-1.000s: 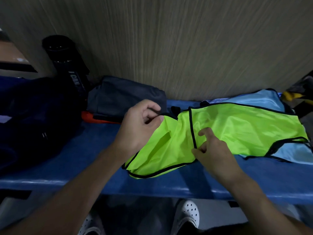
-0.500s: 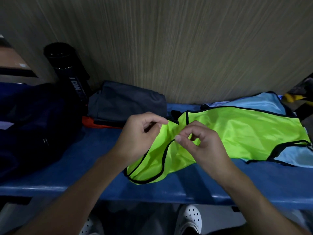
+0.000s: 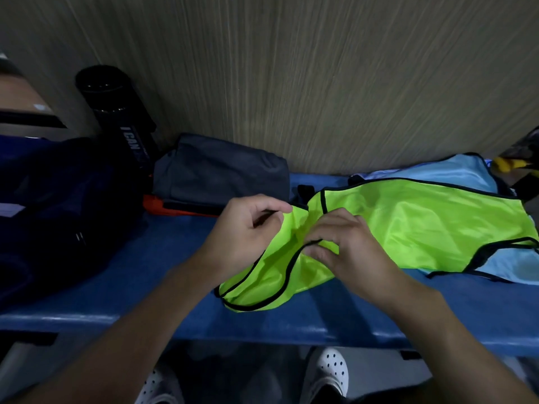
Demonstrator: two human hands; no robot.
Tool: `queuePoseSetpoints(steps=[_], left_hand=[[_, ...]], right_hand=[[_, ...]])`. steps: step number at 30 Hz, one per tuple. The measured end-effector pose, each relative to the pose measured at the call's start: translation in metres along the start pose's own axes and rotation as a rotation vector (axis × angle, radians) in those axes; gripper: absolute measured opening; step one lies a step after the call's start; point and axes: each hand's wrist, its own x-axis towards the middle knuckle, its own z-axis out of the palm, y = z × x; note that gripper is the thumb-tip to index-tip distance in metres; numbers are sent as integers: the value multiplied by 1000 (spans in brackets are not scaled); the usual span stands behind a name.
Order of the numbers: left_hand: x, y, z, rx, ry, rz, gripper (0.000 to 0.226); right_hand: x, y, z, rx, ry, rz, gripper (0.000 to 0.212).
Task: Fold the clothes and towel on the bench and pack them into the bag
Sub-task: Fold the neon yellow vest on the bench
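Nearest, at 6 o'clock under the bench's front edge, a pair of white perforated shoes (image 3: 329, 371) shows where the person stands, square to the blue bench (image 3: 145, 287).

On the seat, the two hands meet at the middle of the view. The left hand (image 3: 245, 228) has its fingers curled, and thumb and forefinger appear to pinch the near-left end of the neon green vest (image 3: 423, 228). The right hand (image 3: 347, 246) touches the same end just beside it, with its fingertips pinching the black-trimmed edge. Both hands therefore grip the vest and neither is free.

The coming fold turns on how the vest lies. Its long axis runs along the bench, from the bunched end in the hands out toward 3 o'clock, and the flat body lies wholly on the right hand's side. The right hand is nearer the far end. The left hand is nearer the bag.

Beneath the vest, showing at 2 and 3 o'clock, is a light blue bib (image 3: 455, 170), not yet folded.

Farther back, at 11 o'clock from the hands, a folded dark grey garment (image 3: 218, 173) sits against the wall. The dark navy bag (image 3: 58, 199) lies at 9 o'clock, well apart from the vest, with a black bottle (image 3: 116, 112) behind it.
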Motion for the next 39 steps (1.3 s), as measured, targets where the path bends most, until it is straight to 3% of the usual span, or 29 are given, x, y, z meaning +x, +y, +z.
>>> queuePoseSetpoints(steps=[2,5,9,14,17,19,24,28,33,39], left_hand=[[0,2,1,-17,-22,16,11],[-2,-2,4,-5,-62,48,25],[-5,-4,11,8,6,97,18],[-6,-1,14,-7,-23,129,19],[-3,-5,8,-7,-27,134,9],[2,-12,-2,111,-1,106,1],[5,-38,-25,599,37,-40,9],[3,-45,-20,652,-42,-151,23],[7,-48,-18,681,-80,-187,13],[4,-28,-27,612,83,111,8]], right_hand=[[2,-3,-1,88,38,4,12],[4,-8,-3,261,103,51,7],[8,-8,-5,349,201,98,18],[11,-10,-11,452,86,123,42],[10,-7,-10,377,96,117,21],[6,-4,-10,324,100,122,9],[-5,-1,-16,319,86,154,8],[-10,-1,-15,315,49,203,20],[-10,-4,-14,313,35,196,21],[-9,-2,-17,309,54,182,25]])
